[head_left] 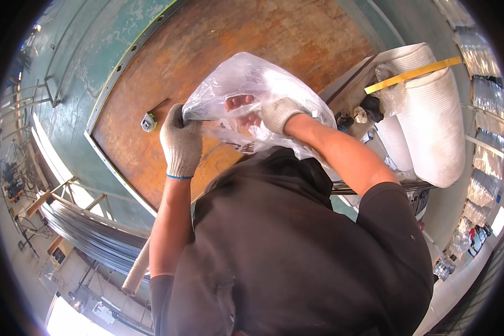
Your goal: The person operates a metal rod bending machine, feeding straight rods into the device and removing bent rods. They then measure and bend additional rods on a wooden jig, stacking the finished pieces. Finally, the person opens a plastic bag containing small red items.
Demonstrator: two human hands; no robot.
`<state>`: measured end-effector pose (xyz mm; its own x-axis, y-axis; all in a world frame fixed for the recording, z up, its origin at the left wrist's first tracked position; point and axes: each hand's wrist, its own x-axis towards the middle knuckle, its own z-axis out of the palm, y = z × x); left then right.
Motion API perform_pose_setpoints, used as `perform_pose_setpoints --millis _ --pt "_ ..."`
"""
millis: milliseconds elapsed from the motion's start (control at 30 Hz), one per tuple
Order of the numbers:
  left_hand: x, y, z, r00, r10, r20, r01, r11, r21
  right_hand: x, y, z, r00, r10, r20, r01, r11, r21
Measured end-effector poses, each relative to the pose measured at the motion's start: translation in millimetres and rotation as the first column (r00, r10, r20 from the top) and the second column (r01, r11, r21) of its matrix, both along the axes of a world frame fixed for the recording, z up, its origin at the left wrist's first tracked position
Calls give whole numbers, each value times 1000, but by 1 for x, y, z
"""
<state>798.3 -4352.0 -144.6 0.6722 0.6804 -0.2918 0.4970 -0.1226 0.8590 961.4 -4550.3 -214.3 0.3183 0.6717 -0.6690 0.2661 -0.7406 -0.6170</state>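
Note:
A clear plastic bag (pixel 246 70) spreads between my hands above the brown table. My left hand (pixel 182 143), in a pale knitted glove with a blue cuff edge, pinches the bag's left edge. At the bag's right side is my gloved right hand (pixel 280 115), gripping the plastic with its fingers partly covered by film. Reddish rounded shapes (pixel 239 102) show beside it; they look like fingertips through the bag. Dark printing marks the lower part of the bag. On the table left of my left hand lies a tape measure (pixel 148 122).
The rust-brown tabletop (pixel 297 33) has a metal rim (pixel 117 70). White ribbed rolls (pixel 431 123) stand at right, crossed by a yellow strip (pixel 414 74). Small dark items (pixel 369 107) lie beside them. Bundled metal rods (pixel 89 227) sit at lower left; clear packets (pixel 487 106) line the far right.

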Motion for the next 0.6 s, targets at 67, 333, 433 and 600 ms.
perform_pose_setpoints --millis 67,333,433,600 --pt "-1 -1 -1 1000 -18 -7 18 1000 -11 -1 -13 -39 981 -180 -73 185 980 74" --pt "-3 -1 -8 999 -34 6 34 999 -13 -10 -13 -59 973 -183 -139 204 967 153" --pt "-3 1 -12 998 -61 5 61 998 -23 -13 -14 -87 969 -189 -161 207 973 103" --pt "-2 -6 -8 999 -43 29 44 997 -60 -16 -27 -159 933 21 359 -108 968 225"
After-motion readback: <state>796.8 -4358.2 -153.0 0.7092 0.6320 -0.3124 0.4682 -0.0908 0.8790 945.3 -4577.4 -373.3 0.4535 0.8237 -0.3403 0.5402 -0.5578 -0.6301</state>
